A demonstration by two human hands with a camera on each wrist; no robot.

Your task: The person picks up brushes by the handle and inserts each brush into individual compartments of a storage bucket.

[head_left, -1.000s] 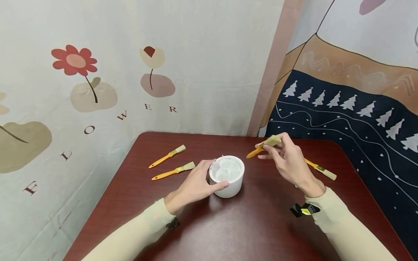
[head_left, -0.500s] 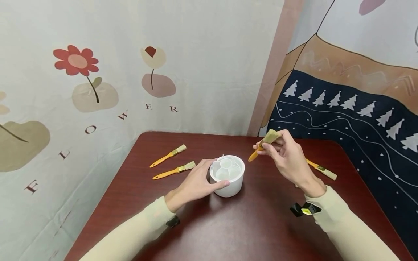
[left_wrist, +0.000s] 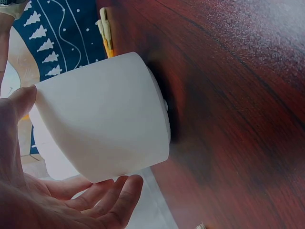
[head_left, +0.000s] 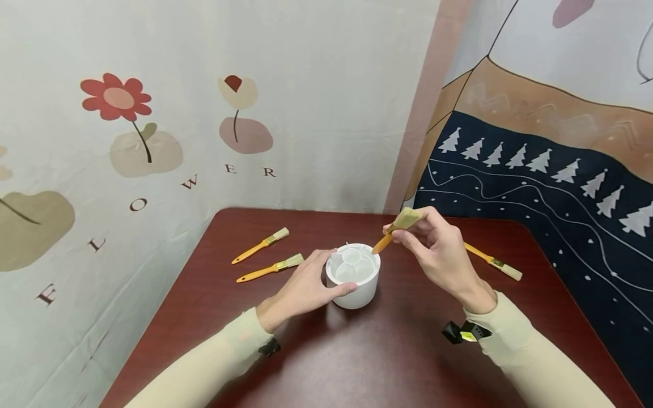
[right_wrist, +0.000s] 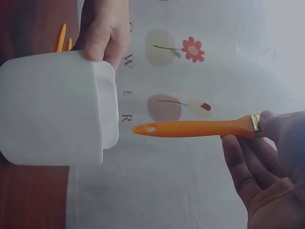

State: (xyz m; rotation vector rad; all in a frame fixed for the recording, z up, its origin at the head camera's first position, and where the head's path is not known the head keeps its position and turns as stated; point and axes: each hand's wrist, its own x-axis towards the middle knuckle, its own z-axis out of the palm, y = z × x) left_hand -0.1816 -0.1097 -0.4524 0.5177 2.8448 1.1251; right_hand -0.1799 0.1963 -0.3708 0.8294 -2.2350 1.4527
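Observation:
A white round holder (head_left: pixel 355 294) with divided compartments stands upright on the table. My left hand (head_left: pixel 304 289) grips it round its left side, the thumb at the near rim and the fingers behind; the left wrist view shows the thumb and fingers on the white wall (left_wrist: pixel 109 114). In my right hand (head_left: pixel 441 252) a paintbrush (head_left: pixel 384 242) is pinched near its metal band, bristles up and the orange handle pointing down to the left. In the right wrist view the tip of the orange handle (right_wrist: pixel 190 129) is just short of the holder's open top.
Two more paintbrushes (head_left: pixel 261 245) (head_left: pixel 271 268) lie on the dark red table (head_left: pixel 326 362) left of the holder. Another paintbrush (head_left: pixel 495 262) lies to the right, partly behind my right hand. Printed cloths (head_left: pixel 326 113) hang behind the table.
My right hand has moved left with the paintbrush, bringing its handle end to the holder's right rim and tilting the brush more upright. The left hand has kept its grip.

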